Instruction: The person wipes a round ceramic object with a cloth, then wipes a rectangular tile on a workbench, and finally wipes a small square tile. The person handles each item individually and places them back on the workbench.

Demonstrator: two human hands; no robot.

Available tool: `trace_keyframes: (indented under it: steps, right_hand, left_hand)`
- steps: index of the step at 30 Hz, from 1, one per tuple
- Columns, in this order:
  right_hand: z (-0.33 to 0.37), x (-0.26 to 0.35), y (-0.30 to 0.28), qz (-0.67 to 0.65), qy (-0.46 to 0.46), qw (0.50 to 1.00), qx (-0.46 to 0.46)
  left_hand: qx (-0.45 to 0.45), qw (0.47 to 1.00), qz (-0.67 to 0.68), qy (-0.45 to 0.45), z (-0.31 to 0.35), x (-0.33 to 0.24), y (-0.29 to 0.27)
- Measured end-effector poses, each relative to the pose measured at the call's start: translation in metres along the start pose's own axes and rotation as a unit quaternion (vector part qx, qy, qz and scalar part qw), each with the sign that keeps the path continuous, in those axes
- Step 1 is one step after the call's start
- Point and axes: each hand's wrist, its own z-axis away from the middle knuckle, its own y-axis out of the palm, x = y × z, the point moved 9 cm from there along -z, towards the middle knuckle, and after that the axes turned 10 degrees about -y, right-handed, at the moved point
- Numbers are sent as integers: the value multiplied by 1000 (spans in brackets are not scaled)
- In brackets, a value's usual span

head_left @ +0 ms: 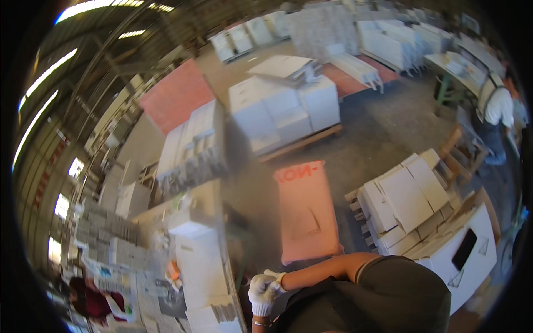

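Both hands wear white work gloves and meet at the bottom centre of the head view, just in front of the person's dark shirt. The right hand lies over the left hand, fingers wrapped round it, so the right grip is pressed onto the left glove; whether the left grip is spread or curled cannot be told. Just left of the hands stands a desk stacked with white panels. Beyond them a pink sheet lies on the concrete floor. To the right, white boards sit piled on a pallet. A second person stands far right.
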Motion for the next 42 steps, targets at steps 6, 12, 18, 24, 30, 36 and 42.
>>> trace_keyframes:
  steps: [6, 12, 18, 24, 30, 36, 42]
  right_hand:
    - [-3, -10, -16, -15, -97, 990, -105]
    - [27, -20, -44, -110, -183, 916, -339]
    - [43, -12, -68, -121, -270, 901, -319]
    - [21, 20, -52, -201, -392, 855, -273]
    - [18, 38, -68, -373, -475, 745, -283]
    - [-16, 20, -27, -437, -308, 763, -363]
    - [-43, 10, -70, -140, -183, 887, -401]
  left_hand:
    - [55, 998, -42, -4, -18, 8, 23]
    - [86, 996, -32, -19, -34, -10, 51]
    - [120, 988, -42, -90, -41, 2, 73]
    - [64, 772, -612, -160, -39, 22, 106]
    - [122, 969, -43, -210, -35, -1, 81]
    - [18, 891, -418, -174, -41, 13, 34]
    - [-11, 965, 75, -252, -39, 62, -30]
